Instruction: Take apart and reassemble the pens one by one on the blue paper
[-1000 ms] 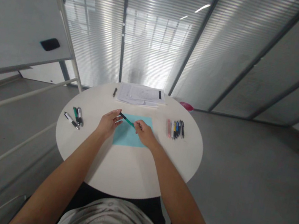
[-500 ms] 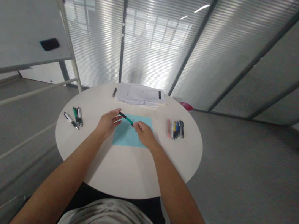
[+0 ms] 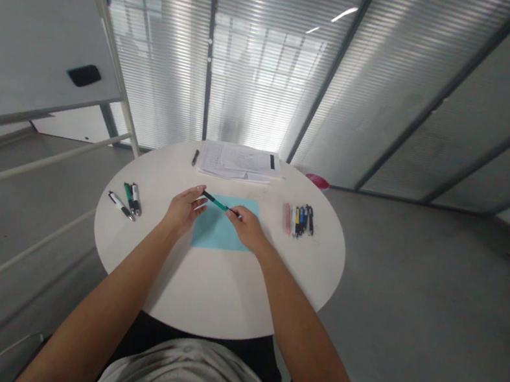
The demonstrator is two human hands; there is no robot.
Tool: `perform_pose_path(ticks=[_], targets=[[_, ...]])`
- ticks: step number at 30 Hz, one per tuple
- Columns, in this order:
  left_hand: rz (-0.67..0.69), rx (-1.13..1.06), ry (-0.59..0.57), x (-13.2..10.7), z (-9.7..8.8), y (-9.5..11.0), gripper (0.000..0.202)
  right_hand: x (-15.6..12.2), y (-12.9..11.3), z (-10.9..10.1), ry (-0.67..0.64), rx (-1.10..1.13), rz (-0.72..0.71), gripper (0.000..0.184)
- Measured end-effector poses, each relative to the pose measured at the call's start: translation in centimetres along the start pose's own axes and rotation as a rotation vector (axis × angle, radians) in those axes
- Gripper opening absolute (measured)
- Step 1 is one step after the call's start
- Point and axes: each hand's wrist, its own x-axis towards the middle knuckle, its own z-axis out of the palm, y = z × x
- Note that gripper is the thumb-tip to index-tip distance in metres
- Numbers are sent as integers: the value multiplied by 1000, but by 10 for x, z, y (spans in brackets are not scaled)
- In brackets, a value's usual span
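The left hand (image 3: pixel 182 210) and right hand (image 3: pixel 246 227) are grasping a pen (image 3: pixel 218 204); white papers (image 3: pixel 235 160) are lying by the far edge of the table (image 3: pixel 217 293).

Fingers (image 3: pixel 240 213) holding pen (image 3: pixel 217 202), blue sheet (image 3: pixel 220 235) beneath

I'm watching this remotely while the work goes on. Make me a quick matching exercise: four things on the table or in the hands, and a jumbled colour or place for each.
Things:
1. Pen held by the left hand and right hand
2. Flat sheet beneath that pen
3. Stack of printed papers
4. Row of pens

Colours and places:
A. Near the far edge of the white table
B. Green and black
C. Toward the table's right side
D. Light blue

Right pairs: 1-B, 2-D, 3-A, 4-C
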Motion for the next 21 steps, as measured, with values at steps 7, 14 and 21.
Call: perform_pose_path(ticks=[7, 14, 21], targets=[[3, 2, 36, 0, 1, 0, 28, -3, 1, 1, 27, 30, 58, 34], [8, 6, 28, -1, 1, 0, 31, -1, -6, -5, 19, -9, 6, 24], [23, 12, 30, 2, -2, -2, 34, -1, 2, 1, -48, 190, 98, 31]])
